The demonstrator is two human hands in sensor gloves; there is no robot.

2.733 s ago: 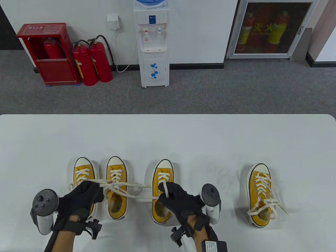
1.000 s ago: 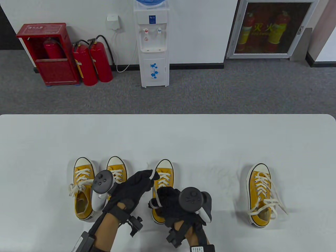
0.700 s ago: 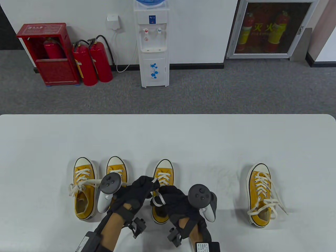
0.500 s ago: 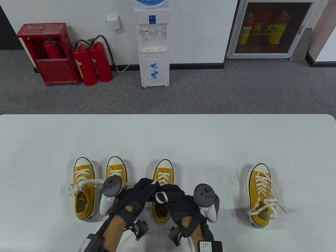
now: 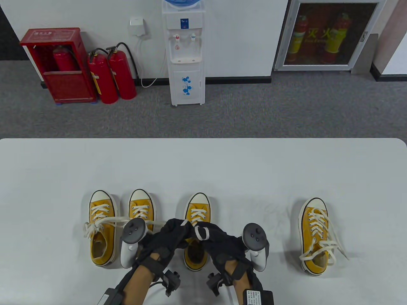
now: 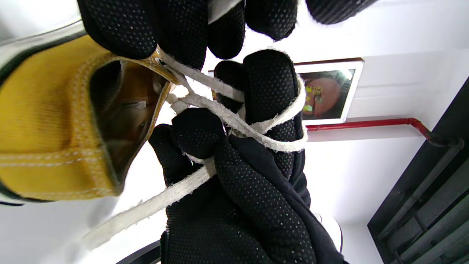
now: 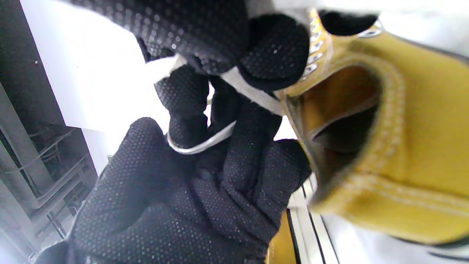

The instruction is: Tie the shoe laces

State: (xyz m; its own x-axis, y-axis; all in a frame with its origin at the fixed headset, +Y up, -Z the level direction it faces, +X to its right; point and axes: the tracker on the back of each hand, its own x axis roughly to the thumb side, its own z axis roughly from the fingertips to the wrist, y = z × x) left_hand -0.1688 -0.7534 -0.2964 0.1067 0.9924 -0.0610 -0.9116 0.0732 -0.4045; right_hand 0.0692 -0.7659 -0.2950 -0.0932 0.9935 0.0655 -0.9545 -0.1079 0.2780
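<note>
Four yellow canvas shoes are being shown in a row on the white table (image 5: pixel 203 165), toes pointing away from the person. The third shoe (image 5: pixel 197 211) from the left is being worked on: both gloved hands are being held together over its tongue and opening. The white lace (image 6: pixel 253 126) of this shoe is being gripped by the left hand (image 5: pixel 168 236), whose fingers are being curled round it; in the left wrist view a strand is being looped round a fingertip (image 6: pixel 271 84) of the right hand and another strand is being trailed down past the shoe's collar. The right hand (image 5: pixel 219 243) is also being closed on the lace, a short white loop (image 5: pixel 202 233) being pinched at its fingers, and in the right wrist view a strand (image 7: pixel 253 93) is being drawn from the eyelet row under a curled finger. The far-left shoe (image 5: pixel 101 232) is being left with its laces in a loose bunch at its side, one strand being stretched across toward the second shoe (image 5: pixel 142 206), which is being partly hidden by the left hand's tracker (image 5: pixel 132 241). The far-right shoe (image 5: pixel 314 235) is being left well apart, its untied laces being spread over its side onto the table. Beyond the table, a water dispenser (image 5: pixel 186 54) and red fire extinguishers (image 5: pixel 111 76) are being seen against the wall.
</note>
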